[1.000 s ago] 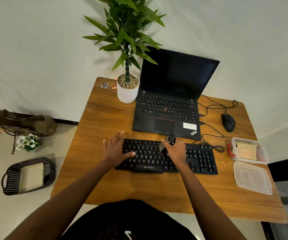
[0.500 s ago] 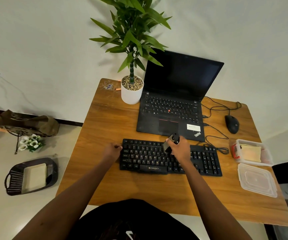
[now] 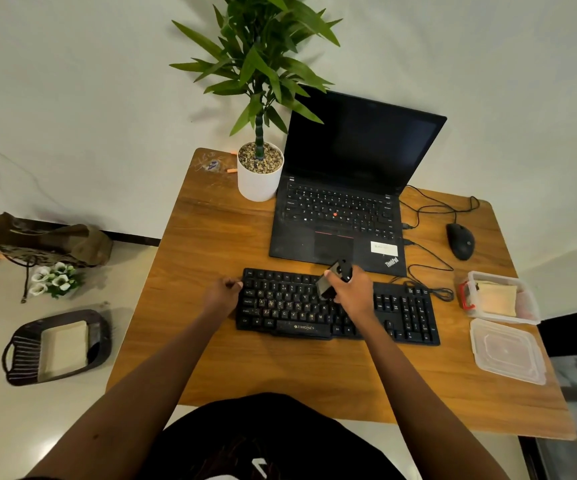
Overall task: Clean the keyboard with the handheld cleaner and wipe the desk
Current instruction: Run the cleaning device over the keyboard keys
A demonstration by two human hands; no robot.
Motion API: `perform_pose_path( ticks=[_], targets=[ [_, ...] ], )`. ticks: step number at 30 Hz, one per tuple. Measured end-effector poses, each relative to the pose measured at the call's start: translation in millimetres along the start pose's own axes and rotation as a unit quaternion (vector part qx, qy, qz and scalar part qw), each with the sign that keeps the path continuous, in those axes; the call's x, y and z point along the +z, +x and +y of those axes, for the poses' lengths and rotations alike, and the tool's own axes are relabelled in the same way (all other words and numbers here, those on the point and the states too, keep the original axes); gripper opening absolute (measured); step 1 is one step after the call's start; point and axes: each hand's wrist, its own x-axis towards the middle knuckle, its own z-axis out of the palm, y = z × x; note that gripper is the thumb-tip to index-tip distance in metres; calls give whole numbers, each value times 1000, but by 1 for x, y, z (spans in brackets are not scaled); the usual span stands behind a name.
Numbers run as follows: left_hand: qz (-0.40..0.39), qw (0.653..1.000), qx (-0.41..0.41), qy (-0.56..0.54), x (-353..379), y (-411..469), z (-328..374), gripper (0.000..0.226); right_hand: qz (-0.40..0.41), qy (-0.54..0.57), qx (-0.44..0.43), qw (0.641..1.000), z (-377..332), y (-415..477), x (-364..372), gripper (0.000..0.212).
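1. The keyboard-cleaning step is in hand. The right hand (image 3: 353, 294) has its grip clenched round the handheld cleaner (image 3: 334, 277), a small dark device held tilted. Its lower end is down at the letter keys near the middle of the keyboard (image 3: 290, 306).
2. The left hand (image 3: 223, 294) sits at the keyboard's left end with its fingers curled against the far corner. I cannot tell whether this grip clasps the edge or merely braces it.
3. The task looks early. The keys are being worked, neither hand holds a cloth, and the tabletop (image 3: 280, 372) appears not yet wiped.
4. The next move probably calls for drawing the cleaner along the key rows towards the number block on the right. Its tip should stay close to the keys while the left hand keeps the keyboard from sliding.
5. A clear plastic box (image 3: 531, 306) stands open near the tabletop's right edge.
   - It holds a pale yellow pad (image 3: 498, 296), either cloth or sponge, which is likely the wiping piece.
   - Something red (image 3: 465, 296) sits at its left end.
   - The lid (image 3: 507, 351) lies flat just beside the box, on the nearer side.
6. A white pot (image 3: 257, 185) beside the laptop (image 3: 339, 223) holds pebbles and a green plant.
7. On the floor to the left, a dark handled basket (image 3: 20, 358) holds a similar pale pad (image 3: 65, 346).
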Motion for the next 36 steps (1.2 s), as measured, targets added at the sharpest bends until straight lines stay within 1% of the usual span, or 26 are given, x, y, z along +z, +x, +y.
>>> perform_pose_path(
  ticks=[1, 2, 4, 5, 6, 9, 10, 13, 15, 17, 18, 21, 22, 23, 25, 26, 27, 30, 31, 32, 34, 36],
  targets=[
    [1, 1000, -3, 3, 1, 0, 1, 30, 3, -7, 3, 1000, 1, 0, 1, 16],
    [2, 1000, -6, 4, 1, 0, 1, 30, -12, -11, 8, 1000, 2, -1, 2, 16],
    [3, 1000, -6, 7, 2, 0, 2, 31, -66, -15, 6, 998, 1, -3, 3, 14],
    [5, 1000, -4, 7, 3, -1, 3, 31, -79, -11, 2, 997, -1, -2, 1, 13],
    [6, 1000, -5, 7, 3, -1, 3, 31, -75, 1, 3, 997, -3, -1, 0, 14],
    [11, 1000, -8, 7, 3, 0, 1, 32, -22, 21, 7, 1000, -4, 0, -1, 14],
    [11, 1000, -9, 7, 3, 0, 1, 32, -25, 10, 8, 1000, -3, -1, 1, 13],
    [15, 1000, -11, 11, 4, 3, -1, 33, -82, 12, 11, 997, -3, -6, 3, 11],
    [16, 1000, -9, 9, 4, 3, -1, 32, -57, 39, 17, 997, -5, -4, 0, 12],
    [18, 1000, -3, 5, 6, 1, 0, 31, -19, 30, 17, 999, -4, -2, -1, 14],
    [20, 1000, -2, 5, 6, 1, 1, 31, -22, 12, 17, 1000, -3, -3, 0, 13],
    [21, 1000, -2, 7, 5, 0, 1, 31, -84, -14, 17, 996, 0, -5, 1, 11],
    [19, 1000, -2, 5, 5, 0, 1, 31, -83, -7, 15, 996, -2, -4, -1, 13],
    [19, 1000, 0, 6, 5, 1, 0, 30, -65, 8, 16, 998, -3, -3, -2, 15],
    [20, 1000, 1, 6, 5, 2, -2, 30, -10, 27, 25, 999, -4, -2, -3, 15],
    [19, 1000, 1, 4, 5, 3, -2, 29, 5, 23, 31, 999, -2, -3, -2, 16],
    [18, 1000, 1, 2, 4, 2, -2, 29, 4, 13, 40, 999, 0, -4, -1, 17],
    [13, 1000, -3, -10, 4, 2, -2, 30, -57, -24, 77, 995, 0, -2, -6, 18],
    [11, 1000, -4, -12, 4, 0, -1, 29, -65, -25, 82, 994, -3, 1, -9, 18],
    [9, 1000, -4, -15, 3, 0, -1, 29, -54, -22, 77, 995, -5, 3, -12, 20],
    [9, 1000, -3, -24, 4, 1, -3, 28, -2, -19, 52, 998, -7, 1, -12, 24],
    [10, 1000, 2, -22, 3, 0, -2, 28, 5, -9, 43, 999, -5, -7, -7, 23]
  ],
)
